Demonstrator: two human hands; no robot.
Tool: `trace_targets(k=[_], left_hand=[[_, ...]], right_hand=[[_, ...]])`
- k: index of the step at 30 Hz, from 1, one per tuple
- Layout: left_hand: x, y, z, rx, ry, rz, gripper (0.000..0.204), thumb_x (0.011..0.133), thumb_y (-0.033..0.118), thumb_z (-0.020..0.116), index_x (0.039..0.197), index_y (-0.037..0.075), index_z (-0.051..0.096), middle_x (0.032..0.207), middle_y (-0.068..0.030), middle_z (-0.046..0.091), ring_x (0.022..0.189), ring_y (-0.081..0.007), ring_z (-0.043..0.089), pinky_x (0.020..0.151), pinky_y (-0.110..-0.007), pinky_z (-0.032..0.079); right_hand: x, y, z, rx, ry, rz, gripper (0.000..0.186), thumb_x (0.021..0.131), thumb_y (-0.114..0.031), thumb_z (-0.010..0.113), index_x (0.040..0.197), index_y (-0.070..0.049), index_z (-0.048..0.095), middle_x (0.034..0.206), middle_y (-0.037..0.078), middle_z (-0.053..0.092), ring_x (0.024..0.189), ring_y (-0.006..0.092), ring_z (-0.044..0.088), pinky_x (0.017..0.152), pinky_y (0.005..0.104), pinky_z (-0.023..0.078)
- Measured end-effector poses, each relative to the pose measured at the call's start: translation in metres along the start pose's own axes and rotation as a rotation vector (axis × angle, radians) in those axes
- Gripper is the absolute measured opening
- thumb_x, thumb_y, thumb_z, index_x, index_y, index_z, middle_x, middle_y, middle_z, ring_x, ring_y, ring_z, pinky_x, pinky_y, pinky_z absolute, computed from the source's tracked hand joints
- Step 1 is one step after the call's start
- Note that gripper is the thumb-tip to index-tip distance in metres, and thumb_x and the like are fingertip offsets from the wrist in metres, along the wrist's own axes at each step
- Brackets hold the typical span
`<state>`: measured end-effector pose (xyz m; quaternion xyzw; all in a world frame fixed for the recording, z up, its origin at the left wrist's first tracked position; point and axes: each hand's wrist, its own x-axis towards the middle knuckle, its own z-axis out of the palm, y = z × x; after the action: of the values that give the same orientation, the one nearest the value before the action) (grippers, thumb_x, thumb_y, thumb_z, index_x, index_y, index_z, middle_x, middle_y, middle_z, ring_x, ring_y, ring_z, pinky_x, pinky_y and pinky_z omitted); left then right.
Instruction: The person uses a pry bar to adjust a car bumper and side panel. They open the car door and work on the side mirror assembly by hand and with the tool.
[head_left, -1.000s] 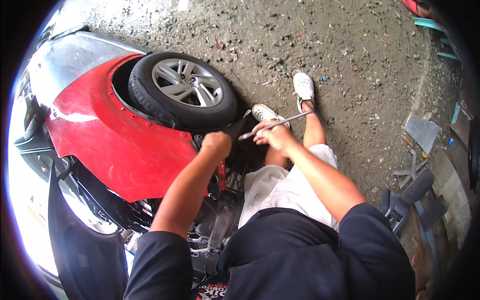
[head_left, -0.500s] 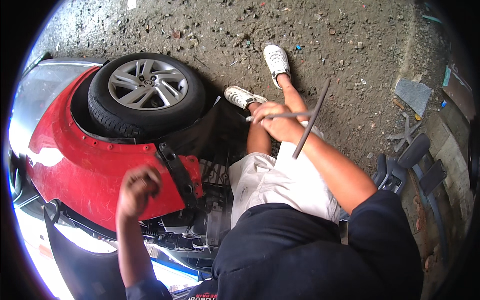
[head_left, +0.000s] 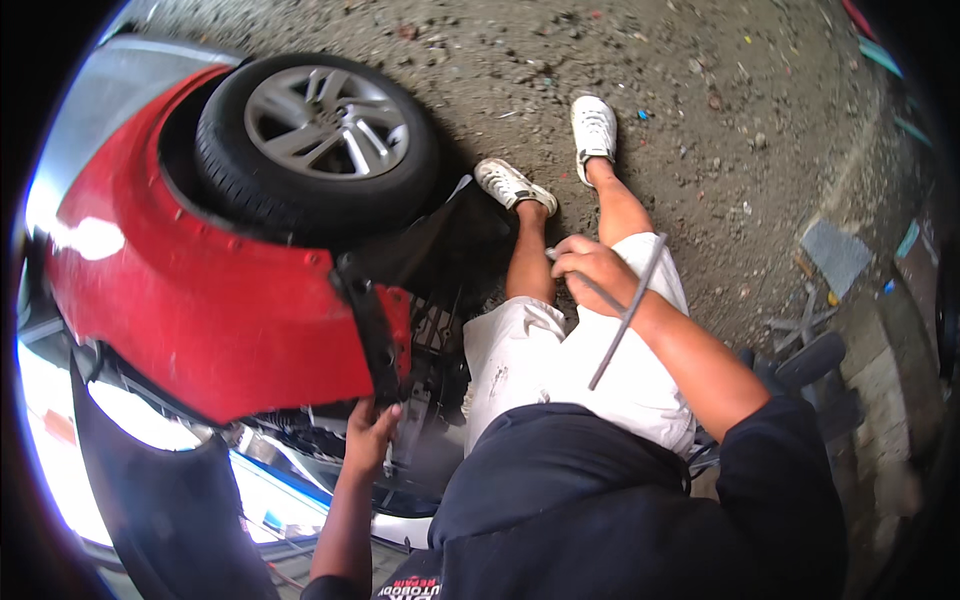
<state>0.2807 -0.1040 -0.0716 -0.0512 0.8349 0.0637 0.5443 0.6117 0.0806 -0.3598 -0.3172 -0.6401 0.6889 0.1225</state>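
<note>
My right hand is closed around the shaft of a grey T-handle wrench, held above my thighs. Its crossbar lies over my wrist, and the tip pokes out past my fingers. At the lower corner of a red car fender, my left hand reaches up with thumb and fingers apart, the fingertips at the panel's edge beside a black bracket. Whether those fingertips press on the panel is hard to see. A tyre on a silver alloy wheel fills the fender's arch.
Dark engine-bay parts show between the fender and my legs. A black curved panel stands at the lower left. On the right, a grey slab piece and dark scrap parts lie on the gravel ground.
My left hand has moved right and down, from over the fender to its lower corner. The view has shifted; my right hand still holds the wrench, now closer to my thighs.
</note>
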Motion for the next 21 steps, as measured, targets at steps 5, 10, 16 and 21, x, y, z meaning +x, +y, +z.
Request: trace_targets(k=[5,10,16,21], left_hand=[[0.002,-0.027,-0.004,-0.313,-0.069,-0.005,0.036,0.102,0.02,0.066,0.134,0.004,0.064,0.08,0.0039,0.053,0.066,-0.0076,0.048,0.06,-0.025,0.042],[-0.054,-0.095,-0.071,-0.809,-0.141,-0.077,0.027,0.102,0.008,0.057,0.126,0.0,0.064,0.093,-0.0043,0.054,0.07,-0.0111,0.046,0.058,-0.024,0.041],[-0.014,-0.196,-0.159,-1.331,-0.027,0.098,0.019,0.099,0.011,0.063,0.115,0.002,0.068,0.09,-0.0026,0.061,0.069,-0.0133,0.056,0.06,-0.027,0.047],[0.058,-0.184,-0.32,-1.636,-0.102,0.734,0.028,0.087,-0.007,0.054,0.112,0.0,0.066,0.097,-0.0038,0.064,0.079,-0.0142,0.064,0.067,-0.024,0.055]], right_hand=[[-0.001,-0.045,-0.05,-0.274,-0.046,0.103,0.017,0.083,0.003,0.062,0.093,-0.001,0.075,0.102,0.021,0.07,0.097,0.0407,0.069,0.088,0.0447,0.057],[-0.009,-0.09,-0.11,-0.426,-0.024,-0.139,0.008,0.078,0.001,0.068,0.085,-0.001,0.07,0.093,0.02,0.069,0.089,0.0376,0.069,0.082,0.0436,0.056],[-0.021,-0.135,-0.168,-0.854,-0.029,-0.121,0.008,0.074,-0.002,0.071,0.079,-0.004,0.076,0.077,0.016,0.07,0.081,0.0341,0.07,0.073,0.0414,0.056],[-0.066,-0.208,-0.162,-0.796,0.088,0.388,0.014,0.077,-0.002,0.071,0.088,-0.003,0.08,0.081,0.013,0.076,0.077,0.0237,0.073,0.073,0.0373,0.058]])
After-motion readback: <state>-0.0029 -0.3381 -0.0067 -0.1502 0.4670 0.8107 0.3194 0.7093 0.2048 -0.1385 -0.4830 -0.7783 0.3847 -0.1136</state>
